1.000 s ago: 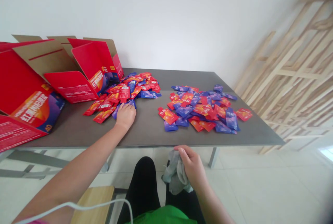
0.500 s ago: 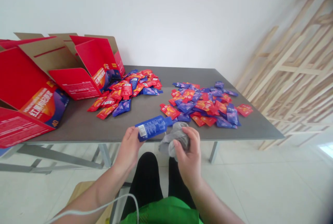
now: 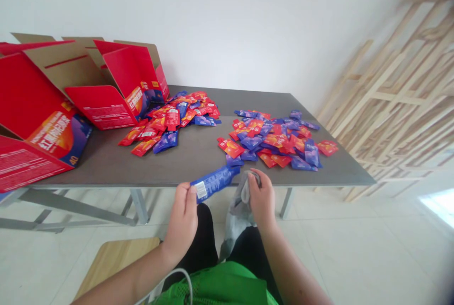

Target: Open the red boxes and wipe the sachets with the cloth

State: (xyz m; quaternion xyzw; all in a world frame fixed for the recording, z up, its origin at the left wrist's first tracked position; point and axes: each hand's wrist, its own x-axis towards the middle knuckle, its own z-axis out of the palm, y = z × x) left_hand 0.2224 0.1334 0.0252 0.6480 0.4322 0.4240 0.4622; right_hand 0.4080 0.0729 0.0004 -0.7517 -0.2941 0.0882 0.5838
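A blue spouted pouch (image 3: 214,183) with a white barcode label is pinched at its left end by my left hand (image 3: 184,215). Its narrow neck points right, over the table's front edge. My right hand (image 3: 263,196) is closed around a grey cloth (image 3: 241,205), which hangs down over my lap, close to the pouch's neck. Beyond my hands lies a loose pile of red and blue pouches (image 3: 276,140) on the right half of the table. A second mixed pile of pouches (image 3: 172,118) lies to the left, beside the boxes.
Open red cardboard boxes (image 3: 101,108) with raised flaps stand along the left of the dark grey table (image 3: 198,156). A wooden stool (image 3: 117,257) is below at the left. Wooden frames (image 3: 397,106) lean against the wall at right, and a white cable (image 3: 186,274) crosses near my lap.
The grey cloth was bunched in my right hand and now hangs down loosely. My left hand has shifted slightly right with the blue pouch, which tilts a bit more.
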